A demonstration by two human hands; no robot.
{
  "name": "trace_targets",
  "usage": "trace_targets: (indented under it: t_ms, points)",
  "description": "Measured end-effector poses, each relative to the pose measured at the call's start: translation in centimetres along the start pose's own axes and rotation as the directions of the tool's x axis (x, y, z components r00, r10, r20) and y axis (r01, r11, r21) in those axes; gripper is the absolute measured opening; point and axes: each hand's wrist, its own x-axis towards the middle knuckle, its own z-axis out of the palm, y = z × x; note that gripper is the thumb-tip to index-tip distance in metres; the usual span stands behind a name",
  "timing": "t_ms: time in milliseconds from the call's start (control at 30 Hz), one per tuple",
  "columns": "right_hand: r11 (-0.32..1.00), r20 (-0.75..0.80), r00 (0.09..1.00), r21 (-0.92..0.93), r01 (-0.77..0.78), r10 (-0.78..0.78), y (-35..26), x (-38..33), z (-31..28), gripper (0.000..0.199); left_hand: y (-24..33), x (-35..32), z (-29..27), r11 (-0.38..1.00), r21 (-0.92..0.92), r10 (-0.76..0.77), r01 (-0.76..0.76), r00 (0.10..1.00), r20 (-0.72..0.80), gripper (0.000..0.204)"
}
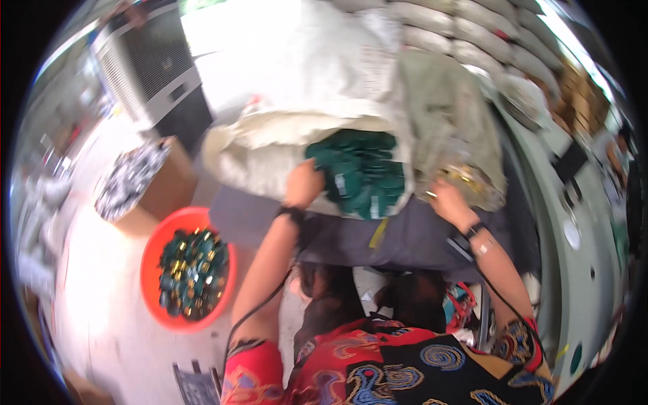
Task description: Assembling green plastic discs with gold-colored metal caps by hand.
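In the head view, at the middle: a large white sack lying on its side over a dark grey cloth, mouth turned toward the person and spilling a heap of dark green pieces. Left hand pressed against the sack's rolled white rim just left of the green heap, fingers curled on the fabric; whether truly gripping it or only resting there, cannot tell through the blur. A dark band round that wrist, a thin black cable trailing down the forearm.

Right of the heap: a second sack, grey-green, slumped against the white one, with a few golden pieces showing at its lower edge. Right hand at that lower edge, just beside the golden pieces, fingers drawn together near a small bright bit; too small and blurred to say whether pinched on it. Dark strap on that wrist as well.

Lower left, on the pale floor: a round orange basin holding a mix of green and golden pieces, well apart from both hands. Above it, an open cardboard box filled with small grey and white parts. Behind that, a dark cabinet with a slatted front. Upper right: a row of stacked pale sacks. Bottom edge: red and black patterned clothing, dark hair hanging in front.
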Motion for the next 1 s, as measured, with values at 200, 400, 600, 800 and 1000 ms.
trace_targets:
  t_ms: [200,400,600,800,1000]
  points:
    - [0.89,0.005,0.946,0.337,-0.305,0.323,-1.3,-6.6,-3.8,0.019,2.0,2.5,2.4,0.964,-0.06,-0.256,0.26,0.964,0.067,0.05]
    - [0.881,0.012,0.953,0.379,-0.284,0.303,-2.8,-8.6,-2.7,0.021,0.4,1.0,0.5,0.922,-0.291,-0.242,0.254,0.967,0.078,0.038]
    - [0.993,0.17,0.982,0.073,-0.095,0.081,-3.8,-7.7,-4.8,0.023,2.4,-2.8,-3.3,0.813,-0.514,-0.196,0.273,0.96,0.199,0.022]
    - [0.535,0.17,0.981,0.822,-0.194,0.093,-8.6,-7.5,-7.1,0.026,11.2,-11.0,-3.3,0.566,-0.713,0.0,0.413,0.865,0.501,0.026]
    - [-0.119,0.203,0.975,0.974,-0.192,0.093,-13.5,-7.7,-8.4,0.028,15.9,-14.5,-2.7,0.488,-0.71,0.042,0.508,0.799,0.6,0.021]
